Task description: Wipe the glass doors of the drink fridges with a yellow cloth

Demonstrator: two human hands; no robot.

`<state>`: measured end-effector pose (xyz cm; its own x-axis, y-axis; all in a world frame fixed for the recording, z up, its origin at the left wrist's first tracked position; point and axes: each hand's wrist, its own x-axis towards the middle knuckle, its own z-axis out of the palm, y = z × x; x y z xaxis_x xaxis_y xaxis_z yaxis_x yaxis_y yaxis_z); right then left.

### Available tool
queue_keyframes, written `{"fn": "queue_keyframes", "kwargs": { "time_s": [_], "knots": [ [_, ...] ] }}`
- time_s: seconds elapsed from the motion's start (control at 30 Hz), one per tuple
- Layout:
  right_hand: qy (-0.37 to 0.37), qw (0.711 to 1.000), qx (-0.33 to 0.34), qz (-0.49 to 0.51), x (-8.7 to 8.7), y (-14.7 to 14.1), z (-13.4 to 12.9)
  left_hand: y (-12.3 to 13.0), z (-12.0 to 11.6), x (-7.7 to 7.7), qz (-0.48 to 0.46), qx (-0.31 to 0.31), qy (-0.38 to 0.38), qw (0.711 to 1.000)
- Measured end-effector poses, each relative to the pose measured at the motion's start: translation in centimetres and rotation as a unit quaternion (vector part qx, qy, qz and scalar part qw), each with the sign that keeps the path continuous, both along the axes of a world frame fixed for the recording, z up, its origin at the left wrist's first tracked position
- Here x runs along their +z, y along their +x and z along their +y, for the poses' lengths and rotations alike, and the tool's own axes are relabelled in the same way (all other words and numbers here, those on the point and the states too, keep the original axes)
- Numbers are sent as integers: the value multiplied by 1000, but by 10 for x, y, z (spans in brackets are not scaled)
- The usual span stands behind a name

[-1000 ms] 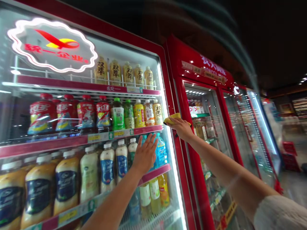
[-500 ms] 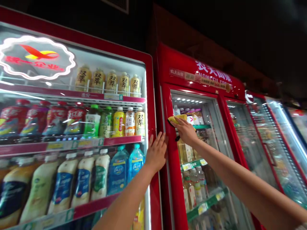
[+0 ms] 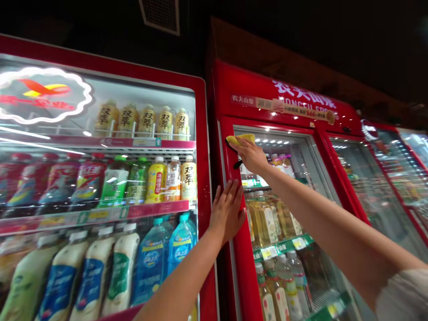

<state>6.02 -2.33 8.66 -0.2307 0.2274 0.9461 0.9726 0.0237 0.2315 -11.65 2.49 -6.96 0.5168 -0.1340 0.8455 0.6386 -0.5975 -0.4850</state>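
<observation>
My right hand [image 3: 250,155] presses a yellow cloth [image 3: 243,139] with a dark edge against the upper left corner of a red fridge door frame [image 3: 230,167]. A small dark piece shows just under the cloth. My left hand [image 3: 228,213] lies with its fingers spread on the left edge of the same red fridge, lower than the right hand, and holds nothing. Behind the glass near my right arm, bottles [image 3: 265,218] stand on shelves with green strips.
At the left stands another red-framed fridge [image 3: 202,178] with rows of bottles [image 3: 155,254] and a lit oval sign [image 3: 43,96]. More glass-door fridges [image 3: 384,151] run off to the right. A vent [image 3: 160,15] is overhead.
The view has shifted, and the fridges look nearer. My right hand and the cloth have moved up the door frame towards its top corner. My left hand remains against the red fridge's edge.
</observation>
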Motion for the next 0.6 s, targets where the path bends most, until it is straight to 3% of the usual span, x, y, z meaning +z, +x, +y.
{"fn": "queue_keyframes", "kwargs": {
  "time_s": [0.13, 0.27, 0.4, 0.6],
  "knots": [
    [27, 1000, -10, 6, 39, -10, 10, 11, 8, 19, -13, -15, 20, 1000],
    [59, 998, -6, 11, 61, -17, 23, 23, 11, 28, -23, -36, 38, 998],
    [79, 996, -2, 42, 67, 0, 33, 31, 9, 30, -33, -30, 37, 998],
    [99, 994, 5, 44, 58, 51, 34, 51, 1, 40, -46, 51, 42, 997]
  ]
}}
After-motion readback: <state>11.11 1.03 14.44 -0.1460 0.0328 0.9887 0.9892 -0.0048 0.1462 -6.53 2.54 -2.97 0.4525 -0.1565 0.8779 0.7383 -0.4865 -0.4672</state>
